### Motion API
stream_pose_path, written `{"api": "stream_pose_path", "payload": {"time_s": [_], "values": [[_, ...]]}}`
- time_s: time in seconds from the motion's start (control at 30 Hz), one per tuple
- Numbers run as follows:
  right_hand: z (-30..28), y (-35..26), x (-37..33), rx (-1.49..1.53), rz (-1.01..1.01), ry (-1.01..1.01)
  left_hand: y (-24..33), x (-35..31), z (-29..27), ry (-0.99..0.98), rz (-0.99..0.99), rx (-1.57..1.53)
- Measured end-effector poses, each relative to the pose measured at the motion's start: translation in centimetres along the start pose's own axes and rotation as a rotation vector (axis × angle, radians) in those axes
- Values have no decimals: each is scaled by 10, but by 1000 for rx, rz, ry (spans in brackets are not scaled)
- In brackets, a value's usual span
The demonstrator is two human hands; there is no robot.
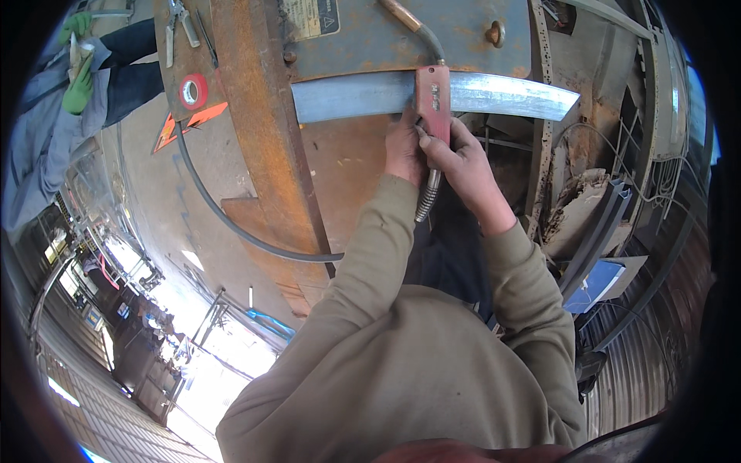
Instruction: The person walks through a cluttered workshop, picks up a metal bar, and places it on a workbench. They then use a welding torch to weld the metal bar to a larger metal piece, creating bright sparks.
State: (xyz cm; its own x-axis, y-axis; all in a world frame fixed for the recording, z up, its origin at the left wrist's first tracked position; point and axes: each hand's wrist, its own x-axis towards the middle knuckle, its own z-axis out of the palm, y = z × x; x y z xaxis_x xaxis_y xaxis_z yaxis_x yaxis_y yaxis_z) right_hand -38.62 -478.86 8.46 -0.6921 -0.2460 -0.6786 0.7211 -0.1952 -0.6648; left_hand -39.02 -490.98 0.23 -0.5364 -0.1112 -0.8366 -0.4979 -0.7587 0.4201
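Note:
A welding torch with a red handle is held upright in front of me. Its bent neck ends in a copper-coloured nozzle pointing up and left. My right hand wraps the handle's lower right side, its thumb pressed near the rear end. My left hand closes in at the handle's left side; most of its fingers are hidden. Below both hands, a spring-sleeved cable leaves the handle. Behind the torch, a shiny bare metal strip runs crosswise along the edge of a grey-blue plate.
A rusty steel beam stands to the left, with a black cable looping beside it. Red tape and pliers lie on a board. At far left another person wears green gloves. A blue folder-like item sits right.

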Motion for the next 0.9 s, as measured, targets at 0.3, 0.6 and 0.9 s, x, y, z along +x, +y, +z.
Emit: {"api": "stream_pose_path", "payload": {"time_s": [0.3, 0.6, 0.9], "values": [[-17, 11, -30, 328, 16, 57, -5, 4, -1, -188, 124, -67], [-15, 5, -54, 371, -37, -66, 9, 1, 11, -118, 101, 16], [-26, 7, -80, 752, -146, -233, 13, 4, 5, -146, 114, 47]]}}
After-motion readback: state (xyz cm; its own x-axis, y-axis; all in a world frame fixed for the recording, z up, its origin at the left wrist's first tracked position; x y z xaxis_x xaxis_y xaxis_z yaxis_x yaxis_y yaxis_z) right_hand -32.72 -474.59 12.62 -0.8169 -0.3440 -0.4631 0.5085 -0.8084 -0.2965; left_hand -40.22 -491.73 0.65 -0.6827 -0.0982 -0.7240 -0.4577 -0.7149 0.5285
